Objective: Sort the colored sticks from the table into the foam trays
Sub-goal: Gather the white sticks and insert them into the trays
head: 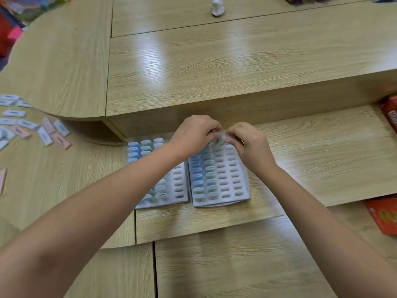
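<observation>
Two white foam trays lie side by side on the wooden table: the left tray point(178, 191) and the right tray point(233, 183). Both have rows of slots, partly filled with blue, green and white sticks. My left hand point(193, 132) and my right hand point(247, 143) meet above the far end of the right tray. Together they pinch a small pale stick point(220, 138), which is blurred and mostly hidden by my fingers. Several loose sticks point(46, 131), pink, white and pale blue, lie scattered at the far left of the table.
A raised wooden counter point(214, 67) runs behind the trays. On it stands a small white figure point(218, 6). Red boxes point(384, 216) sit at the right edge, and a red packet point(390, 112) lies at the far right.
</observation>
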A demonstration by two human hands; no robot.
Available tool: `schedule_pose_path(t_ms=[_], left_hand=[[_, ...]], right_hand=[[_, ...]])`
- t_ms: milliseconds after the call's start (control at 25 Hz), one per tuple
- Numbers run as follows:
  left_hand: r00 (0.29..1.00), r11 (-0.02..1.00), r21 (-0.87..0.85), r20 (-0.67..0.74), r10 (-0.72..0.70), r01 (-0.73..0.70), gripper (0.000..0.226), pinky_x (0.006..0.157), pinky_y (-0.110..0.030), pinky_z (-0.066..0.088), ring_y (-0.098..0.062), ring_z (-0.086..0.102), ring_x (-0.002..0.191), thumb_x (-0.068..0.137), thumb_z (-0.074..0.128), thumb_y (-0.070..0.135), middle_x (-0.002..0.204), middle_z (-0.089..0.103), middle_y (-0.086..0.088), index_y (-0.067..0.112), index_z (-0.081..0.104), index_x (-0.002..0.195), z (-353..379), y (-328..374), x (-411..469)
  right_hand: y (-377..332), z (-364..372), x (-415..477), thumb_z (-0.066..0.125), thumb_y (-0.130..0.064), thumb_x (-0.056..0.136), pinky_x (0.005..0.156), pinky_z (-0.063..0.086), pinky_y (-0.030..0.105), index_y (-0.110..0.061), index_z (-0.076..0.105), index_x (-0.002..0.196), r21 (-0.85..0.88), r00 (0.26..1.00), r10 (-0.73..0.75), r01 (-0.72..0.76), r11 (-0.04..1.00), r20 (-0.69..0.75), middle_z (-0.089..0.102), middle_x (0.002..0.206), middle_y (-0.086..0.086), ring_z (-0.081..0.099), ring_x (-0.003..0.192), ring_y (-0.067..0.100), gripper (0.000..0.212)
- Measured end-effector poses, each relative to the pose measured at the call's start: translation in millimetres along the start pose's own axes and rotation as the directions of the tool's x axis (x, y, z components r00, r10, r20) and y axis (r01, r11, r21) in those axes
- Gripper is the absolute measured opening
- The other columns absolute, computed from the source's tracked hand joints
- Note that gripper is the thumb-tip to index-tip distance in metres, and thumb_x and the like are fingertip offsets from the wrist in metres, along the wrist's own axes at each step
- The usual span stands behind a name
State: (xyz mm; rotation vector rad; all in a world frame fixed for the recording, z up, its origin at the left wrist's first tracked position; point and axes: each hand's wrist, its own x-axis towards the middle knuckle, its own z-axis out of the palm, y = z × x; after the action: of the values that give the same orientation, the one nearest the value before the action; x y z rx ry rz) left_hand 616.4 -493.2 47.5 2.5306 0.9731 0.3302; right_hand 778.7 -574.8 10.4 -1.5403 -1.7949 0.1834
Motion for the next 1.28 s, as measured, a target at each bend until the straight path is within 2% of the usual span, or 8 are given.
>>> schedule_pose_path(t_ms=[120,280,440,640,800,1000,1160,1280], left_hand=[[1.000,1.000,0.010,0.002,0.024,-0.024,0.017,0.080,-0.039,0.049,-0.022,0.062,0.090,0.088,0.063,0.021,0.094,0.069,-0.005,0.011,0.071,0.099,-1,1,0],[0.998,0.997,0.038,-0.020,0.064,-0.063,0.016,0.075,-0.039,0.050,-0.026,0.063,0.087,0.087,0.063,0.018,0.090,0.069,-0.008,0.007,0.072,0.096,2,1,-3],[0.999,0.999,0.026,-0.023,0.040,-0.039,0.019,0.079,-0.039,0.049,-0.025,0.063,0.090,0.089,0.062,0.018,0.095,0.069,-0.008,0.007,0.071,0.100,2,4,2],[0.999,0.999,0.029,-0.027,0.033,-0.032,0.020,0.080,-0.042,0.050,-0.026,0.062,0.092,0.090,0.061,0.019,0.097,0.068,-0.009,0.007,0.071,0.103,3,4,0],[0.999,0.996,0.081,-0.026,0.034,-0.032,0.020,0.077,-0.044,0.050,-0.029,0.063,0.089,0.090,0.060,0.018,0.093,0.068,-0.011,0.006,0.071,0.100,6,1,-2],[0.999,0.992,0.121,0.042,-0.024,0.019,0.024,0.077,-0.039,0.047,-0.025,0.055,0.098,0.092,0.052,0.019,0.100,0.065,-0.005,0.016,0.071,0.107,11,10,-2],[0.996,0.989,0.134,-0.064,-0.058,0.066,0.023,0.078,-0.031,0.041,-0.019,0.055,0.100,0.093,0.053,0.029,0.102,0.065,0.003,0.024,0.065,0.113,10,9,-5],[0.984,0.985,0.118,-0.136,-0.111,0.127,0.012,0.073,-0.024,0.036,-0.017,0.058,0.093,0.088,0.061,0.028,0.093,0.068,0.006,0.022,0.067,0.098,12,5,-8]], right_hand=[[2,-1,-3,0.068,-0.007,0.082,0.068,0.034,0.011,0.001,0.066,0.085,-0.016,0.999,-0.036,0.036,0.999,-0.002,0.063,0.081,0.010,0.050,0.075,0.011,0.008],[1,-2,-4,0.068,-0.003,0.081,0.063,0.042,0.022,0.000,0.067,0.086,-0.043,0.996,-0.082,0.083,0.996,0.019,0.063,0.082,0.011,0.058,0.070,0.023,0.005],[-1,1,-6,0.066,0.002,0.081,0.060,0.045,0.030,0.000,0.067,0.086,-0.065,0.993,-0.111,0.114,0.991,0.045,0.063,0.083,0.011,0.059,0.069,0.025,0.006],[-4,8,-11,0.063,-0.003,0.085,0.066,0.044,0.021,-0.001,0.068,0.093,-0.035,0.998,-0.058,0.059,0.998,0.029,0.064,0.090,0.010,0.059,0.077,0.020,0.010],[-4,8,-12,0.060,-0.011,0.088,0.059,0.049,0.030,-0.005,0.068,0.093,-0.076,0.998,-0.056,0.056,0.996,0.004,0.067,0.090,0.005,0.061,0.074,0.021,0.011],[-8,10,-12,0.061,-0.008,0.087,0.063,0.045,0.023,-0.007,0.067,0.096,-0.056,1.000,-0.016,0.016,0.998,-0.004,0.068,0.085,0.003,0.061,0.073,0.017,0.011],[-10,9,-11,0.063,0.000,0.084,0.065,0.045,0.025,-0.006,0.065,0.089,-0.016,0.998,-0.057,0.057,0.998,-0.031,0.065,0.079,0.004,0.055,0.073,0.013,0.008],[-11,15,-14,0.057,-0.005,0.088,0.062,0.049,0.033,-0.003,0.065,0.086,-0.013,0.995,-0.102,0.102,0.995,0.006,0.065,0.085,0.006,0.058,0.076,0.017,0.008]])
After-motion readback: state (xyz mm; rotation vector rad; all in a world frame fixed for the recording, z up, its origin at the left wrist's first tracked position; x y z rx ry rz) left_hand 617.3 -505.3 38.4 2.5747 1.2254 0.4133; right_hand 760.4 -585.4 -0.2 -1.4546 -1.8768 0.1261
